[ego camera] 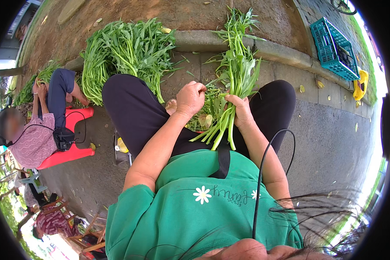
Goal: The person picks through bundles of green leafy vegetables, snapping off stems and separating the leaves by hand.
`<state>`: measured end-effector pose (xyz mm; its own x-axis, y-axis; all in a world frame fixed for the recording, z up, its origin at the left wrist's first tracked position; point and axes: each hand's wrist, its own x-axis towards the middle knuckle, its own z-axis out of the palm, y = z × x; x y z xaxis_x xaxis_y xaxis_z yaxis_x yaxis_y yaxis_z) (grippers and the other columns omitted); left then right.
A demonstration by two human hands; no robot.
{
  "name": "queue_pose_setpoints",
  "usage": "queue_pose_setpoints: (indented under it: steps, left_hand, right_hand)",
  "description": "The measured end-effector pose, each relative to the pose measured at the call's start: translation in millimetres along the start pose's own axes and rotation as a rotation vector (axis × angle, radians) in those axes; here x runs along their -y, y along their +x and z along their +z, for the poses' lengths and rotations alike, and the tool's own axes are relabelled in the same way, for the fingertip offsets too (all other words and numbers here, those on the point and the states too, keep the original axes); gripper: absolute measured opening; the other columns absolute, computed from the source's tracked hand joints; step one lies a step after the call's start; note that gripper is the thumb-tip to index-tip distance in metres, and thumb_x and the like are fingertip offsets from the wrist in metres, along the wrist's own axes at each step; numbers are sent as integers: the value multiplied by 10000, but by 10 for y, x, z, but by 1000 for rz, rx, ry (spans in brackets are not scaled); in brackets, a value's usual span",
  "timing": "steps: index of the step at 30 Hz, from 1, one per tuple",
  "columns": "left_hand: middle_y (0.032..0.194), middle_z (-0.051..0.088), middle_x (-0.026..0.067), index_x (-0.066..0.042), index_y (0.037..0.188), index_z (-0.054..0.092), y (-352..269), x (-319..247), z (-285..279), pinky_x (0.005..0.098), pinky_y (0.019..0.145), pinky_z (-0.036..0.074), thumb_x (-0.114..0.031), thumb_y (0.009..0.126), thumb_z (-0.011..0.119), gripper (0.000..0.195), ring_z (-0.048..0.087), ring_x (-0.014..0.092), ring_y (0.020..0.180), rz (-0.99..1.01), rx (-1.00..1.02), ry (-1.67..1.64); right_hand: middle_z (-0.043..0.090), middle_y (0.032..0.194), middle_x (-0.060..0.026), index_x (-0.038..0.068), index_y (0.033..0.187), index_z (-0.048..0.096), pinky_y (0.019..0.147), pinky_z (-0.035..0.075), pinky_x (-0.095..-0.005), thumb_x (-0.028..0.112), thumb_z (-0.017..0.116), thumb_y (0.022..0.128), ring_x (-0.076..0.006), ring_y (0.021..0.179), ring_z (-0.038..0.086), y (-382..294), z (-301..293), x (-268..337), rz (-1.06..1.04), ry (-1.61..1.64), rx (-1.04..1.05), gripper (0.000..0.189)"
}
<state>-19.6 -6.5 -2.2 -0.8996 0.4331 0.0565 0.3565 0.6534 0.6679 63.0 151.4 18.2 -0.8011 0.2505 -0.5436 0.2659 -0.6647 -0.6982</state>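
Note:
My right hand (pixel 240 109) is closed around a bunch of leafy greens, which look like water spinach (pixel 235 71). Their pale cut stems fan out towards my lap, and the leafy tips reach over the concrete kerb. Beside the bunch, my left hand (pixel 191 99) is raised with its fingers curled; its palm is hidden, so whether it pinches anything is unclear. Between my knees lies a heap of green trimmings (pixel 211 100) with a yellowed leaf (pixel 205 120) on it. Past my left knee a large pile of the same greens (pixel 130 52) rests against the kerb.
At left, a person (pixel 35 136) on a red plastic stool (pixel 73 152) handles more greens (pixel 47 73). A teal plastic crate (pixel 334 48) and a yellow bag (pixel 360 85) are at far right. The concrete kerb (pixel 282 53) runs ahead. A black cable (pixel 263 169) hangs by my right arm.

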Motion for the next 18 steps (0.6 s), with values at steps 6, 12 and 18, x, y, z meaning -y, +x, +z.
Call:
queue_pose_setpoints:
  steps: [6,12,18]
  left_hand:
    - [766,624,0,3,873,653,-4,-159,-55,217,627,447,-122,809,603,150,540,62,673,-261,314,-816]
    - [751,623,5,2,884,651,18,-158,-31,206,620,450,-96,795,630,133,544,62,662,-296,377,-901]
    - [736,621,8,-4,864,648,29,-71,28,208,588,450,-80,783,642,111,545,63,634,-256,422,-820]
  right_hand:
    - [551,689,-35,43,888,542,457,447,-254,58,597,741,-133,495,519,19,-17,-15,-2,-29,26,158]
    - [560,678,-39,24,865,560,457,446,-247,48,597,743,-127,493,522,15,3,-8,-8,-32,21,130]
    - [561,678,-43,20,869,556,452,444,-245,48,594,740,-129,490,522,7,20,-3,-5,-67,32,138]
